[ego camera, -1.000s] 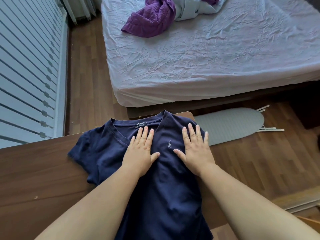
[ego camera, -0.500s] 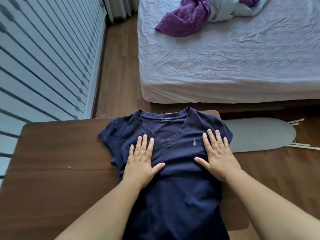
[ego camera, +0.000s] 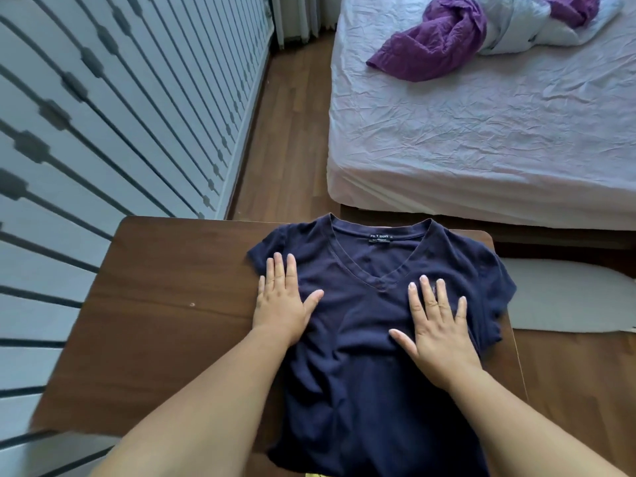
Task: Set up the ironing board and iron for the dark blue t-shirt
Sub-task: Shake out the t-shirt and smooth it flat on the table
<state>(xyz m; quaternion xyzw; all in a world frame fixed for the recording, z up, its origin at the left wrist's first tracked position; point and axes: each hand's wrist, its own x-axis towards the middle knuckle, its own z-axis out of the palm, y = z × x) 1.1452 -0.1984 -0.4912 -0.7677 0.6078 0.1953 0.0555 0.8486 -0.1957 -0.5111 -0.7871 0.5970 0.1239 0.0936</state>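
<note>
The dark blue V-neck t-shirt (ego camera: 371,339) lies face up on a brown wooden table (ego camera: 165,304), collar pointing away from me. My left hand (ego camera: 284,304) presses flat on the shirt's left side, near the sleeve, fingers straight. My right hand (ego camera: 435,328) presses flat on the shirt's right chest, fingers spread. A grey ironing board (ego camera: 564,297) lies folded flat on the floor to the right of the table, partly hidden behind the table and shirt. No iron is in view.
A bed (ego camera: 481,139) with a wrinkled pale sheet stands beyond the table, a purple blanket (ego camera: 437,39) bunched on it. A white slatted wardrobe front (ego camera: 103,115) runs along the left. Wooden floor (ego camera: 285,139) lies between wardrobe and bed.
My view has swung left, so the table and wardrobe fill more of the frame. Both hands have slid apart across the shirt, the left toward the left sleeve, the right staying on the chest.
</note>
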